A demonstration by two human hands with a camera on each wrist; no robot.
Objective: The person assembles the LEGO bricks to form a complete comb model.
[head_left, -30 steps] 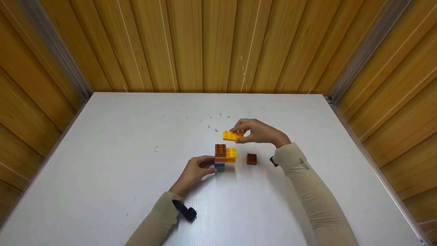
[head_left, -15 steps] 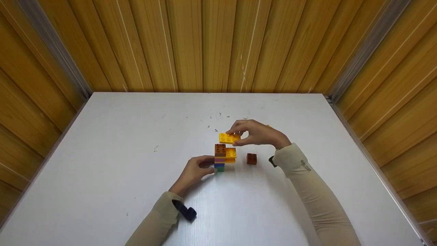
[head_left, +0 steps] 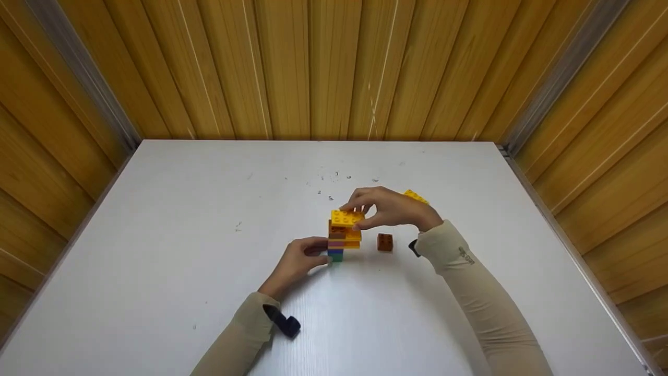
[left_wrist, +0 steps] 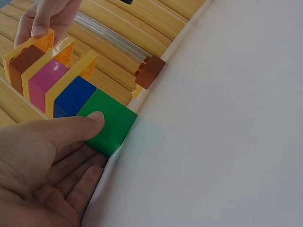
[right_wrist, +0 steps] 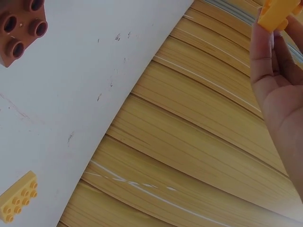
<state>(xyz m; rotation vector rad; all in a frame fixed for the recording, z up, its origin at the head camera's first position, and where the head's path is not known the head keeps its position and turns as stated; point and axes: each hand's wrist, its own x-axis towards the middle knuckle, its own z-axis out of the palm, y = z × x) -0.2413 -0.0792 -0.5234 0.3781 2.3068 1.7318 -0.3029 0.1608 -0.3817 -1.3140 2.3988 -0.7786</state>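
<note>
A tower of toy building bricks stands on the table, with a green brick [left_wrist: 111, 124] at its foot. Above that come a blue brick [left_wrist: 75, 97], a yellow plate, a pink brick [left_wrist: 46, 82], another yellow plate and a brown brick [left_wrist: 24, 65]. My left hand [head_left: 296, 262] grips the tower low down, thumb on the green brick and fingers behind. My right hand [head_left: 392, 207] pinches a flat yellow brick [head_left: 343, 217] by its right end, over the brown brick at the top. Whether the two studs and base are pressed together, I cannot tell.
Right of the tower lies a loose brown brick [head_left: 385, 242]. Farther back, partly behind my right wrist, lies another yellow brick [head_left: 416, 196]. The white table [head_left: 209, 209] ends at wood-patterned walls [head_left: 334, 68] at the back and sides.
My right hand has moved left and down with the flat yellow brick, bringing it over the tower's top. The loose yellow brick behind the wrist has come into view. My left hand stays put.
</note>
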